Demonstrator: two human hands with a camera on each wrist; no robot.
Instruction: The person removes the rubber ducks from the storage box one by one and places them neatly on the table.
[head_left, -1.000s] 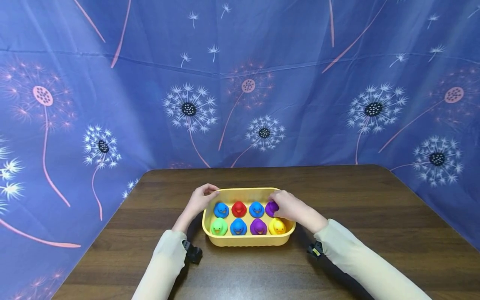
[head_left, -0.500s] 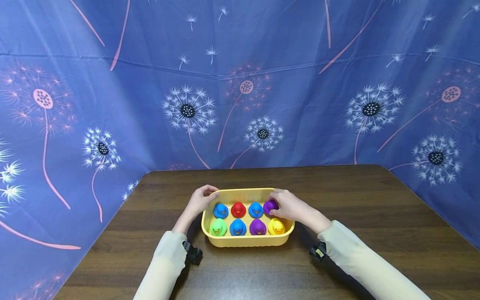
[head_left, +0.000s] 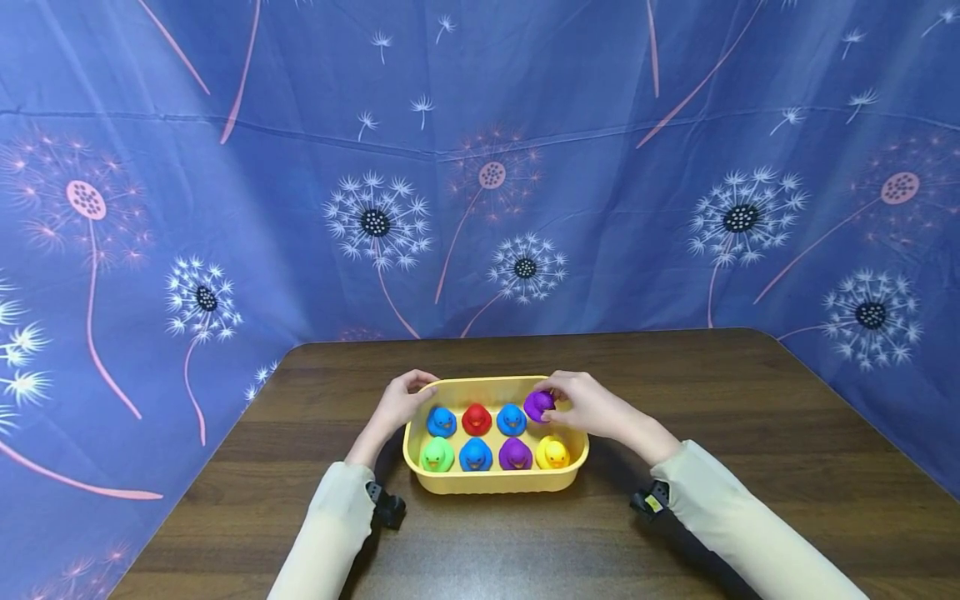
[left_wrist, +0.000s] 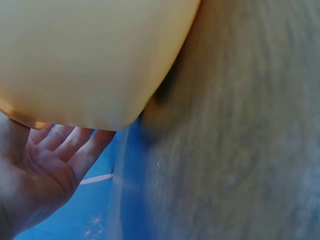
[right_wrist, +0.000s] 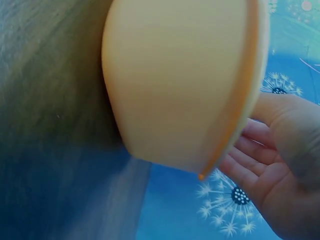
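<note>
A yellow plastic tub (head_left: pixel 497 483) on the table holds two rows of rubber ducks. My right hand (head_left: pixel 592 407) pinches a purple rubber duck (head_left: pixel 537 405) at the back right, raised a little from the tub floor. The tub wall hides that duck in the right wrist view, where the hand (right_wrist: pixel 285 155) reaches over the rim. At the back left corner, my left hand (head_left: pixel 396 403) grips the rim, thumb on the inner side. Beside the purple duck sit a blue duck (head_left: pixel 512 420), a red duck (head_left: pixel 477 419) and another blue duck (head_left: pixel 442 422).
The front row has a green duck (head_left: pixel 437 455), a blue duck (head_left: pixel 476 455), a purple duck (head_left: pixel 516 454) and a yellow duck (head_left: pixel 552 452). The brown wooden table (head_left: pixel 315 367) ends at a blue dandelion-print cloth (head_left: pixel 615 250) hanging behind it.
My right hand has lifted the back-row purple duck slightly off the tub floor, and its wrist has shifted right. The left hand keeps its hold on the rim.
</note>
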